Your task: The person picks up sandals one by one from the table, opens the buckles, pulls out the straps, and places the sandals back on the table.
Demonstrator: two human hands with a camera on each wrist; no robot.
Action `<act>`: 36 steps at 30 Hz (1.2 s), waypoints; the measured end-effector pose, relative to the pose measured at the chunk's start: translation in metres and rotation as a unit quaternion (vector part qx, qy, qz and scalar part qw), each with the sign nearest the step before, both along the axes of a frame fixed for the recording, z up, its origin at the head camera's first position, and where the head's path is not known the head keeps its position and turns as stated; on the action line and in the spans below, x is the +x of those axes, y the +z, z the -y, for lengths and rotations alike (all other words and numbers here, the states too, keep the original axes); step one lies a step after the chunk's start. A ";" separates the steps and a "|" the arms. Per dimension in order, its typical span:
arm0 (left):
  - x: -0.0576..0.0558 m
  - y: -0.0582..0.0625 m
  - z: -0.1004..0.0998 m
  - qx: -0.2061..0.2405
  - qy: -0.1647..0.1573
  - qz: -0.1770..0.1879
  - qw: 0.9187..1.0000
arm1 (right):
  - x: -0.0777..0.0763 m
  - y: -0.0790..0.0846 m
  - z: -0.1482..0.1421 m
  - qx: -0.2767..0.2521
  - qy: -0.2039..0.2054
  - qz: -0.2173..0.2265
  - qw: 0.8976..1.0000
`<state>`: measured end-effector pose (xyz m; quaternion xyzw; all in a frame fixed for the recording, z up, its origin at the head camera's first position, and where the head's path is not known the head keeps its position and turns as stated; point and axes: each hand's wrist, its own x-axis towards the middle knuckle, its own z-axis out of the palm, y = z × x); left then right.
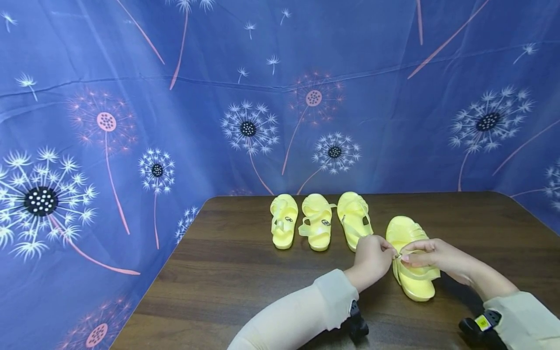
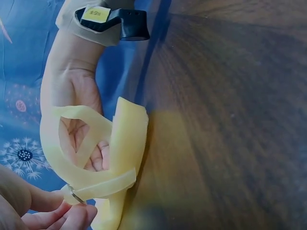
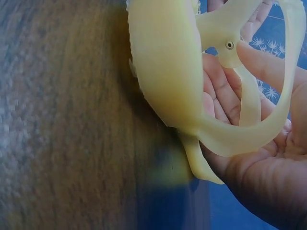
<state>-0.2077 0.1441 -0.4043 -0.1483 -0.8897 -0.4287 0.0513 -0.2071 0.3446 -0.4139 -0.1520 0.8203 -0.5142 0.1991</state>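
A yellow sandal (image 1: 417,289) lies sole down on the brown table, nearest my hands, its toe pointing away from me. My left hand (image 1: 373,256) pinches the end of its strap at the small metal buckle (image 2: 74,194). From the other side, my right hand (image 1: 437,257) holds the strap (image 3: 249,103) between thumb and fingers. In the right wrist view the right thumb touches the strap beside a round metal rivet (image 3: 230,45). A loop of the back strap (image 2: 57,148) crosses in front of the right palm in the left wrist view.
Three more yellow sandals stand in a row to the left: a left one (image 1: 283,238), a middle one (image 1: 321,240) and a third (image 1: 348,218) just beyond my left hand. Behind the wooden table (image 1: 210,291) hangs a blue cloth (image 1: 385,146) with dandelion prints.
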 end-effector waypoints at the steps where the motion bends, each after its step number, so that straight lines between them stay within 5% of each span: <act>1: 0.000 0.001 0.000 -0.004 0.001 -0.002 1.000 | 0.000 0.000 0.000 -0.003 0.001 -0.002 1.000; 17: 0.002 -0.006 0.012 -0.062 -0.021 0.032 0.997 | 0.004 0.000 -0.001 -0.017 0.006 -0.001 1.000; 36: 0.003 -0.008 0.007 0.026 0.015 0.056 0.998 | 0.001 0.005 0.002 0.023 0.008 0.003 1.000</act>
